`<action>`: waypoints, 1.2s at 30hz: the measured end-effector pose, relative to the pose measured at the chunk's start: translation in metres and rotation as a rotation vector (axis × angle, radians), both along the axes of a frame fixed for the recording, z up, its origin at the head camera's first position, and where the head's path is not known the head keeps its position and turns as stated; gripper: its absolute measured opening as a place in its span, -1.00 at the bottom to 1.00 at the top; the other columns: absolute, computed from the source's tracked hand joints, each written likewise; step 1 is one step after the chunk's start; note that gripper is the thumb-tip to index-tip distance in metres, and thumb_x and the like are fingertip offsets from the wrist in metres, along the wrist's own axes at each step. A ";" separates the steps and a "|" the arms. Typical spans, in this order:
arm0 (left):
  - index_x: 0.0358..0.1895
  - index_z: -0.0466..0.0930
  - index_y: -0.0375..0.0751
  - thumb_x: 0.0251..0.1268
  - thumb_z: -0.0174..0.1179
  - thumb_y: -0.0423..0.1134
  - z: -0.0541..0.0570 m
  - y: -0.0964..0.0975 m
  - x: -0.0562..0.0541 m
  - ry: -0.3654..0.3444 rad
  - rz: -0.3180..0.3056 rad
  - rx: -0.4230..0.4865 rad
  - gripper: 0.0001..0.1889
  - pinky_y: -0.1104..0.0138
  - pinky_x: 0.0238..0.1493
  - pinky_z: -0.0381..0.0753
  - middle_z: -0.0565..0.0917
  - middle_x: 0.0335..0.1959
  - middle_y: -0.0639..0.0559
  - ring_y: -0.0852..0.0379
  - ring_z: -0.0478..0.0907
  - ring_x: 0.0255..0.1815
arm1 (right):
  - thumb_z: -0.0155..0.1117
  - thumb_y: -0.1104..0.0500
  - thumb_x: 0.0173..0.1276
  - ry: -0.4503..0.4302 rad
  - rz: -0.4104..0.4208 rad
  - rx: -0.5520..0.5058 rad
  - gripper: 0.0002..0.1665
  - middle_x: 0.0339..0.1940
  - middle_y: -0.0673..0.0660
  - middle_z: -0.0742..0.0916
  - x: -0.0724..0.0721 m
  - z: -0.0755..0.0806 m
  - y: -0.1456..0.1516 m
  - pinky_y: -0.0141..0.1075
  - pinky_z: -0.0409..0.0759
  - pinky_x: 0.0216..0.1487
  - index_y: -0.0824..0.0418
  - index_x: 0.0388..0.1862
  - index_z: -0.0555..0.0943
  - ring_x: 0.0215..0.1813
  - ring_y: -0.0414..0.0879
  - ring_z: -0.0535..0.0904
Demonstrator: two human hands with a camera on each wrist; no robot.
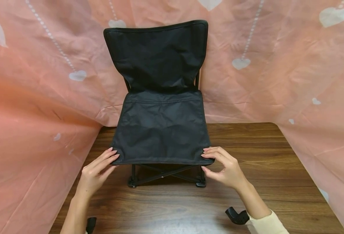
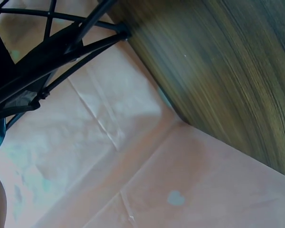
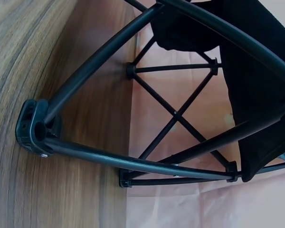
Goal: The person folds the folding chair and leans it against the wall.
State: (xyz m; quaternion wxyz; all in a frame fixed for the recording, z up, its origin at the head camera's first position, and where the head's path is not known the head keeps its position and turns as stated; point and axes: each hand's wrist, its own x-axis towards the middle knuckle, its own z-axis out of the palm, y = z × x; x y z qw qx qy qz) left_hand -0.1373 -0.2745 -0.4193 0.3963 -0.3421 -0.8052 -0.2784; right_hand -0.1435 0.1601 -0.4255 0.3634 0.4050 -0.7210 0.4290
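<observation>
Black folding chair [image 1: 161, 130] upright on wood-grain tabletop [image 1: 265, 162], left hand [image 1: 93, 174] and right hand [image 1: 231, 170] half-curled, pinching front seat corners [image 1: 125, 158].

Pale glare on wood surface [image 1: 172, 211], dimmer wrist views

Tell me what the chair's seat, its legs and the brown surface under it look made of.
Seat: matte black fabric, probably synthetic, since it wrinkles softly. Legs: smooth, dark, slightly shiny tubes, likely coated metal. Surface: wood-grained with soft glare; solid or laminate, unclear.
</observation>
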 end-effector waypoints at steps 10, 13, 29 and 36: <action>-0.09 0.73 -0.32 0.34 0.18 -0.08 -0.003 0.008 0.001 0.004 -0.023 0.008 -0.65 0.56 0.29 0.43 0.72 -0.03 -0.21 0.09 0.56 0.25 | 0.33 -0.05 0.27 -0.001 -0.014 -0.002 -0.58 -0.24 0.30 0.70 0.002 -0.001 0.008 -0.53 0.49 0.25 0.35 -0.27 0.69 -0.05 0.06 0.62; -0.10 0.73 -0.32 0.35 0.17 -0.07 -0.004 0.011 0.002 0.008 -0.027 0.014 -0.64 0.56 0.28 0.44 0.73 -0.04 -0.21 0.11 0.56 0.25 | 0.33 -0.06 0.27 -0.006 -0.018 0.009 -0.57 -0.23 0.29 0.71 0.003 -0.001 0.012 -0.54 0.49 0.24 0.33 -0.27 0.69 -0.05 0.05 0.62; -0.12 0.74 -0.33 0.33 0.21 -0.11 -0.004 0.027 0.006 0.038 -0.064 0.024 -0.68 0.52 0.29 0.45 0.73 -0.05 -0.22 0.08 0.57 0.24 | 0.35 -0.09 0.26 -0.030 -0.032 0.006 -0.54 -0.26 0.29 0.71 0.013 0.004 0.030 -0.56 0.49 0.23 0.34 -0.30 0.69 0.00 -0.08 0.63; -0.12 0.74 -0.33 0.32 0.22 -0.12 -0.004 0.035 0.006 0.036 -0.091 0.039 -0.68 0.51 0.28 0.46 0.74 -0.06 -0.20 0.08 0.57 0.25 | 0.47 -0.01 0.16 -0.053 -0.018 0.011 -0.61 -0.21 0.28 0.72 0.014 0.002 0.043 -0.54 0.49 0.23 0.31 -0.26 0.71 0.04 -0.12 0.63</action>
